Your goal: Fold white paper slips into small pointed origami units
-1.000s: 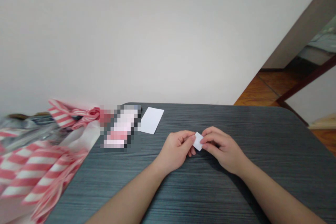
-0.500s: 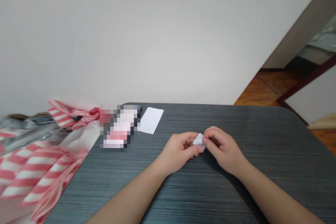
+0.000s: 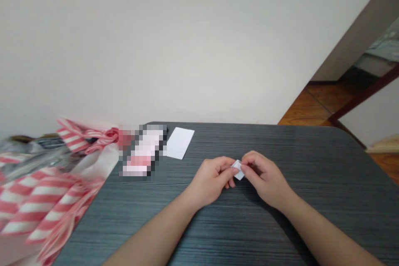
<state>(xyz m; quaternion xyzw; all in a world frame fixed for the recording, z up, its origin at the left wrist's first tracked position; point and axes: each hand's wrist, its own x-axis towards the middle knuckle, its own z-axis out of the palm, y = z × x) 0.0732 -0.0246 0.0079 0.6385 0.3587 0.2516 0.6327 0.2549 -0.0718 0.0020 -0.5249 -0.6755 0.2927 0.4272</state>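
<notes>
A small folded piece of white paper (image 3: 238, 171) is pinched between both hands just above the dark striped table (image 3: 311, 183). My left hand (image 3: 212, 181) grips its left side with thumb and fingertips curled in. My right hand (image 3: 264, 178) grips its right side, fingers closed over it. Most of the paper is hidden by the fingers; only a small corner shows.
A white rectangular card (image 3: 180, 142) lies flat at the table's far left. Beside it is a blurred pink and white object (image 3: 143, 151). A red-and-white striped plastic bag (image 3: 46, 191) spills over the table's left edge. A doorway and wooden floor (image 3: 314, 108) are at the right.
The paper showed as a larger flat square held upright a second ago; now it is folded smaller and the fingertips of both hands have closed in over it.
</notes>
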